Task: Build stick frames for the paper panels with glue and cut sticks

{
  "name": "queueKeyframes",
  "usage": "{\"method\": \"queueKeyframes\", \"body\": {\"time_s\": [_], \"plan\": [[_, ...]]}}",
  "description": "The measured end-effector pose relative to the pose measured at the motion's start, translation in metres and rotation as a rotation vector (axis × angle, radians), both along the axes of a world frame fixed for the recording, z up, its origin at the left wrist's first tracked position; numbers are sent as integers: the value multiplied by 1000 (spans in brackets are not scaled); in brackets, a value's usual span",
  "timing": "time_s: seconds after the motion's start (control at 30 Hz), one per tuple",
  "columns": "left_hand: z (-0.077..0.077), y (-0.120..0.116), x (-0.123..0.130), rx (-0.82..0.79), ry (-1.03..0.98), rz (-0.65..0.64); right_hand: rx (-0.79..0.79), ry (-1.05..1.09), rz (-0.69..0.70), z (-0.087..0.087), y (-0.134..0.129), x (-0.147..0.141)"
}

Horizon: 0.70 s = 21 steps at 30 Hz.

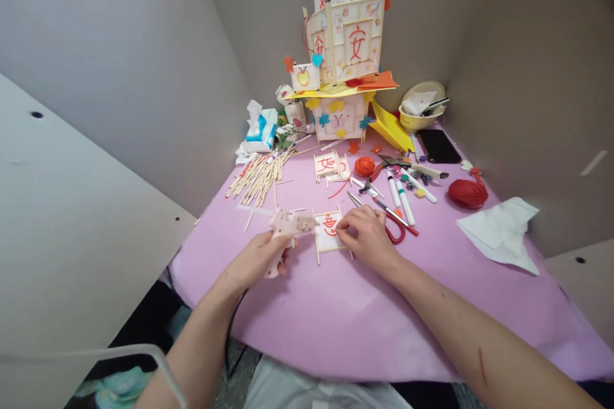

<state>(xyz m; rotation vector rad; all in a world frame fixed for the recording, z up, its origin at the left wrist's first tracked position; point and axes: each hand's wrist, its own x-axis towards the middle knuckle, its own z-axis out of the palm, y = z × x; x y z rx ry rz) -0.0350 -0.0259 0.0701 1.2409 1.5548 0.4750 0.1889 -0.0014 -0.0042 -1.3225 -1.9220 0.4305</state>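
Note:
My left hand [268,254] is wrapped round the grip of a pale pink hot glue gun [284,223], with a glue stick jutting from its back end. The nozzle points right, at the left edge of a small stick-framed paper panel [328,239] bearing a red character. My right hand [365,233] is at the panel's right edge, thumb and fingers pinched together; whether they grip the frame or something small is hidden. Red-handled scissors [396,230] lie partly beneath that hand. Two similar little panels [330,165] lie just behind.
A tall paper-and-stick lantern tower [339,116] stands at the back. Loose wooden sticks [261,180] are heaped left, by a tissue pack [261,131]. Markers [405,203], pliers [373,177], red yarn [467,193], a phone [439,146], a yellow bowl [421,118] and crumpled tissue [501,230] lie right.

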Motion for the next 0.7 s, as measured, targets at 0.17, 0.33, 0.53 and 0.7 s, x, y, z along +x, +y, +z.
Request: {"method": "queueKeyframes", "body": {"time_s": [0.17, 0.33, 0.53, 0.7], "plan": [[-11, 10, -23, 138, -153, 176, -20, -35, -42, 4, -2, -10], [-22, 40, -37, 376, -282, 280, -19, -176, -104, 9, -1, -28], [-44, 71, -47, 469, -427, 307, -5, -338, -150, 10, 0, -44], [-50, 69, -55, 408, -450, 325, -3, -400, -170, 9, -1, -49]]}}
